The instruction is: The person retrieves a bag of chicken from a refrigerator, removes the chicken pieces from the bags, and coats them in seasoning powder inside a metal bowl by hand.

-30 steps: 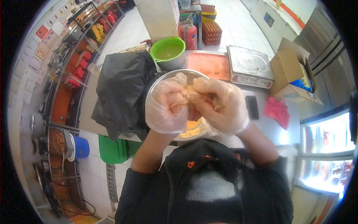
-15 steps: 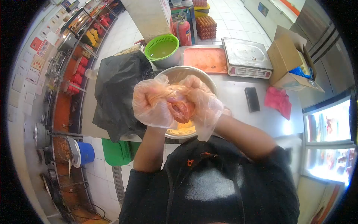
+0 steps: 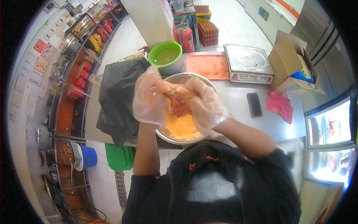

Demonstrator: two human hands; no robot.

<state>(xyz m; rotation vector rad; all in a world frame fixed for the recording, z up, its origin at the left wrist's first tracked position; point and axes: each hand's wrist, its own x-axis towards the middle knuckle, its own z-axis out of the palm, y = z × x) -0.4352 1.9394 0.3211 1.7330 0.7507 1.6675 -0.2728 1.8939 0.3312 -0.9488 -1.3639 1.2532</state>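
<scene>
Both my hands wear clear plastic gloves and hold up a piece of raw chicken (image 3: 178,104) between them. My left hand (image 3: 149,99) is closed on its left end, and my right hand (image 3: 205,100) grips the right end. The meat looks pink, with paler stretched skin along the top. Underneath is a wide metal bowl (image 3: 213,83) with orange-yellow powder (image 3: 182,127) in it. My fingertips are partly hidden by the gloves and the meat.
A black plastic sheet or bag (image 3: 118,97) lies left of the bowl. Behind stand a green basket (image 3: 153,56) in a pot, an orange-stained tray (image 3: 207,66) and a scale (image 3: 249,61). To the right are a phone (image 3: 254,105), a pink cloth (image 3: 279,105) and an open cardboard box (image 3: 281,61).
The chicken has been drawn out wider between my hands and hangs differently. More of the powder in the bowl shows. The camera view has shifted slightly.
</scene>
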